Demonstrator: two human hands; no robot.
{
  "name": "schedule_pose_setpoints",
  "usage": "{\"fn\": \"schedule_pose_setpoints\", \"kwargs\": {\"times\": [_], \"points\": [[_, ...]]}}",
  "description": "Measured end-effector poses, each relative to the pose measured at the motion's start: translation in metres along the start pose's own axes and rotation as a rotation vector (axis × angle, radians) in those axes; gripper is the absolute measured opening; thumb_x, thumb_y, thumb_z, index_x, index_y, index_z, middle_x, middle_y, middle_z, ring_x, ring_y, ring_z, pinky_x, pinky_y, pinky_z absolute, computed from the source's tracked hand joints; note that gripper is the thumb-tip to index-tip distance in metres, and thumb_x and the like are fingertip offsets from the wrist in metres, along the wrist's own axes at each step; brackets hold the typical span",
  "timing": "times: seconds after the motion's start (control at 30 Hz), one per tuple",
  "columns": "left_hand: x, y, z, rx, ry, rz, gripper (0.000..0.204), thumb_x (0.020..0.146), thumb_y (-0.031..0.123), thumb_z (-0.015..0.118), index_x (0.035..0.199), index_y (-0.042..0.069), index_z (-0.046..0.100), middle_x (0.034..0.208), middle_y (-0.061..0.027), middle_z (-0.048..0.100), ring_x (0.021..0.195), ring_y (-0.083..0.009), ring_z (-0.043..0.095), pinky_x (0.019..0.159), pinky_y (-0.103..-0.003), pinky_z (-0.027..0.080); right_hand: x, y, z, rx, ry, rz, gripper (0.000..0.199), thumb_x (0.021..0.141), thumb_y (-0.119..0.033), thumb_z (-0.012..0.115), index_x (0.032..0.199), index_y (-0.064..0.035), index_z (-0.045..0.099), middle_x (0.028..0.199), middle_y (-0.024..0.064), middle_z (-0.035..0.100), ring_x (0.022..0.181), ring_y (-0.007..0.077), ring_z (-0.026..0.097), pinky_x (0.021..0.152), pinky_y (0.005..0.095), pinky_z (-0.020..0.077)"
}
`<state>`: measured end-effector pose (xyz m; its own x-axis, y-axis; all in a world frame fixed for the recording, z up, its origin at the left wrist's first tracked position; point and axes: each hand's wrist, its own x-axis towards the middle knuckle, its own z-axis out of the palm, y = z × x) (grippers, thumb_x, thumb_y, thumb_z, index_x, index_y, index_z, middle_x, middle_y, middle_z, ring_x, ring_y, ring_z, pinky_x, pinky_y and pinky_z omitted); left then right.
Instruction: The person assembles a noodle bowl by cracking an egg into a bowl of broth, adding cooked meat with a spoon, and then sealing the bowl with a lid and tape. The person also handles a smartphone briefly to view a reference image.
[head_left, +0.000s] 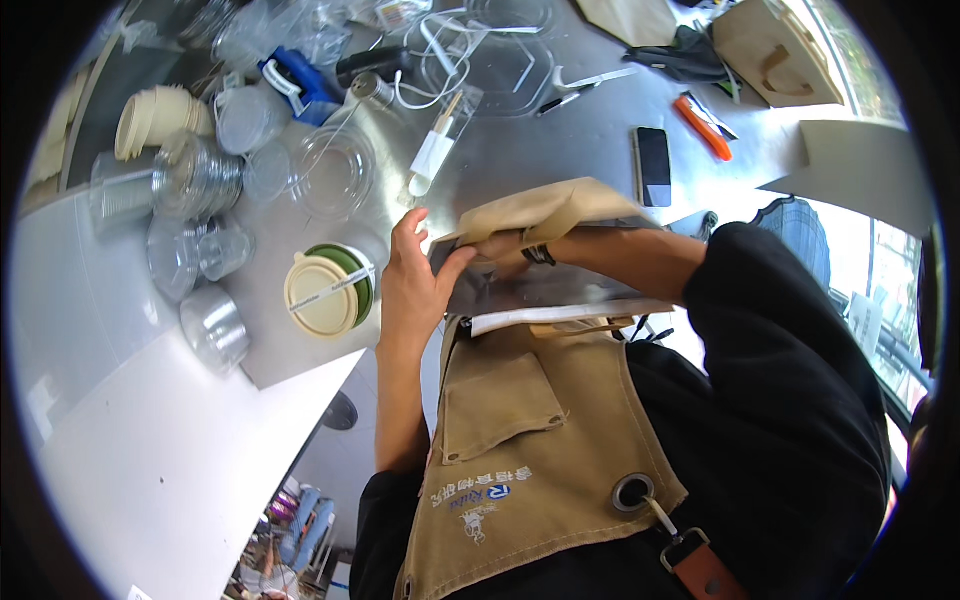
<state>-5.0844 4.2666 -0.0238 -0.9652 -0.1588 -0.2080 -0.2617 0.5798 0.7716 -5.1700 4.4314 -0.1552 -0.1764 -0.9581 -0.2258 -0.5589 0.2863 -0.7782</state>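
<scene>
The left hand (412,285) grips the edge of a tan bag (545,215) at the tabletop's (560,140) near edge; the right hand (505,245) reaches inside it, grasp hidden, contents unseen. Left of the bag stands a lidded cream tub (322,293); beyond, empty clear cups (200,180) crowd the far-left corner.

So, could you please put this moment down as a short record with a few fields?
Left hand: left hand grips the left edge of the open paper bag, fingers over its rim.
Right hand: right hand reaches inside the bag; its fingers are hidden.
Surface: steel table.
Left of bag: round container with cream lid; clear plastic cups.
Beyond bag: black phone; orange cutter.
Worn: tan apron.
</scene>
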Motion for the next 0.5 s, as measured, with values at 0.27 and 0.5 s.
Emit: {"fn": "schedule_pose_setpoints", "kwargs": {"times": [0.27,0.5], "points": [[-0.004,0.005,0.018,-0.02,0.019,-0.031,0.081,0.08,-0.007,0.058,0.151,0.012,0.024,0.143,-0.0277,0.045,0.128,-0.0445,0.048,0.1,-0.045,0.044,-0.007,0.061,0.041,-0.388,0.151,-0.091,0.08,0.079,-0.059,0.065,0.147,-0.022,0.041,0.157,0.0206,0.026,0.146,0.0391,0.024,0.118,0.0584,0.0153],[-0.01,-0.009,0.01,0.161,0.204,-0.302,0.077,0.08,-0.007,0.049,0.151,0.008,0.023,0.109,-0.0274,0.066,0.083,-0.0465,0.065,0.075,-0.054,0.051,0.051,0.02,0.062,-0.472,0.172,0.082,0.082,0.075,-0.062,0.067,0.142,-0.0203,0.047,0.157,0.0191,0.028,0.147,0.033,0.023,0.118,0.0575,0.0135]]}}
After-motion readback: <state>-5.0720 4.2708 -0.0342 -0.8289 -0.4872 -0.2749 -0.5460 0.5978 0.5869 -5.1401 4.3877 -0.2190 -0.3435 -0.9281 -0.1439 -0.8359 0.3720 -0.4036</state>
